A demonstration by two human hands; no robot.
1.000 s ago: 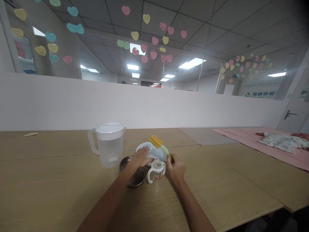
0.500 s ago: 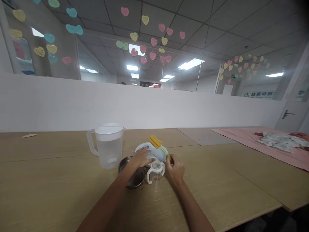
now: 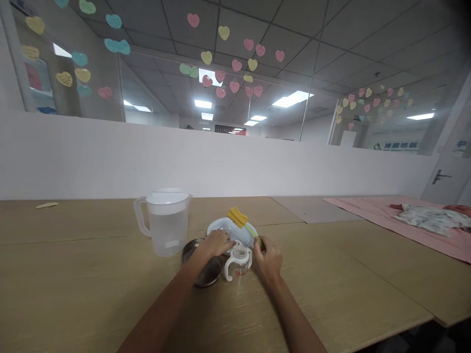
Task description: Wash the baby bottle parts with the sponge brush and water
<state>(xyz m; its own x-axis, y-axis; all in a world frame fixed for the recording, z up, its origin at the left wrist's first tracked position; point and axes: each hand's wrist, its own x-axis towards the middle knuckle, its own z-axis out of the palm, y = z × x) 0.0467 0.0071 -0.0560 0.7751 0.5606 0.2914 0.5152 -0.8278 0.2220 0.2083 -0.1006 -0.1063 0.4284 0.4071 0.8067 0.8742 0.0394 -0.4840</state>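
My right hand (image 3: 270, 256) pinches the green handle of a bottle brush, and the brush's yellow sponge head (image 3: 237, 216) points up and left above a white oval basin (image 3: 247, 229). Over the basin's near left side is my left hand (image 3: 216, 243). Its thumb is stretched out to the right, apart from the bent fingers, whose tips reach down into the basin and are partly hidden. Just in front of the basin, a clear baby bottle (image 3: 241, 267) with white side handles stands upright without a lid. A dark metal bowl (image 3: 208, 275) lies partly beneath my left forearm.
A lidded clear plastic pitcher (image 3: 168, 228) holding water stands to the left of the bowl. On the right, a pink cloth (image 3: 368, 208) carries crumpled patterned fabric (image 3: 429, 218). A low white wall (image 3: 221, 162) with glass above runs along the table's back.
The fingers of my left hand have bent downward into the basin. My right hand keeps the brush in nearly the same place. The view has shifted slightly.
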